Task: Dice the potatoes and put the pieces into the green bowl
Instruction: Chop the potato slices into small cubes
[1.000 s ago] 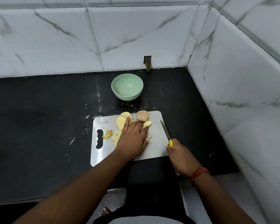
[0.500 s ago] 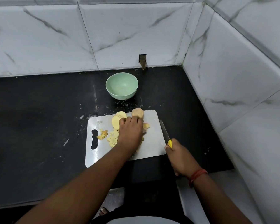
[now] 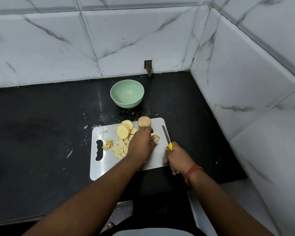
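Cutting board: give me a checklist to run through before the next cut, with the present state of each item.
1. Knife in a firm grip: ok, the right hand holds its yellow handle.
2. Blade clear of the fingers: ok, it lies to the right of the left hand, apart from it.
3. Piece to cut steadied: cannot tell, the left hand covers what lies under it.
4. Cutting board flat on the counter: ok.
5. Green bowl ready: ok, upright and empty, beyond the board.
6. Room on the board: ok, diced pieces and slices sit to the left.
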`<state>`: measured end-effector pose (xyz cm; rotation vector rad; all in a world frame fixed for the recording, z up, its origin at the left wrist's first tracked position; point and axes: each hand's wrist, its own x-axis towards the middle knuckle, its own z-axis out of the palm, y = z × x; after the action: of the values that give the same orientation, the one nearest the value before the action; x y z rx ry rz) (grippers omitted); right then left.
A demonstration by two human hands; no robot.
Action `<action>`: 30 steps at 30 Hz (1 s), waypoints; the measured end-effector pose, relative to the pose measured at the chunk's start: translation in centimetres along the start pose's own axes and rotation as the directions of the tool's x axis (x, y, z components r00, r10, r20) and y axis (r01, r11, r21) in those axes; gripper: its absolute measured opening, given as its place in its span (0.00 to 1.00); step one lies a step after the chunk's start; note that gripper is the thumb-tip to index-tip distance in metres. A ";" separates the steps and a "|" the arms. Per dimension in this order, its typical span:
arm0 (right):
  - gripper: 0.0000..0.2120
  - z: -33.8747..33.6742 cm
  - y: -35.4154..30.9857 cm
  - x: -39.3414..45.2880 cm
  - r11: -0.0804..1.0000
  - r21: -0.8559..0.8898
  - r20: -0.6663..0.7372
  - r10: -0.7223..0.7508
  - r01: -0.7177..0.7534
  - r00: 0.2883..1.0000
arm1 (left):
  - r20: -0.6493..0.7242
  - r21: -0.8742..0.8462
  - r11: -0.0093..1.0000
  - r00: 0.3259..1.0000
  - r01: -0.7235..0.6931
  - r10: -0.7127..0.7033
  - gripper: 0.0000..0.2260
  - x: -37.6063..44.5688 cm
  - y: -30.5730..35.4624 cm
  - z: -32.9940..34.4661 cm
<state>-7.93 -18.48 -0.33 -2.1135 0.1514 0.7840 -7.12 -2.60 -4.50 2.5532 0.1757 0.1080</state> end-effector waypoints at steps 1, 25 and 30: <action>0.04 0.3 -0.2 0.7 0.999 0.049 -0.017 -0.001 0.002 1.000 | 0.010 -0.055 0.998 1.000 0.022 -0.022 0.13 0.2 0.2 0.0; 0.05 1.2 -1.5 5.1 0.981 -0.137 -0.263 -0.172 0.140 0.949 | 0.175 0.249 0.895 0.926 -0.371 0.335 0.13 -0.7 -1.3 -0.3; 0.05 0.9 -1.4 4.9 0.974 -0.164 -0.259 -0.199 0.160 0.945 | 0.192 0.312 0.872 0.924 -0.377 0.331 0.15 -0.8 -1.5 -0.1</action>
<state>-3.97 -16.16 -2.63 -2.3259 0.0501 0.4008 -8.12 -1.39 -5.30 2.9048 -0.3646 0.0487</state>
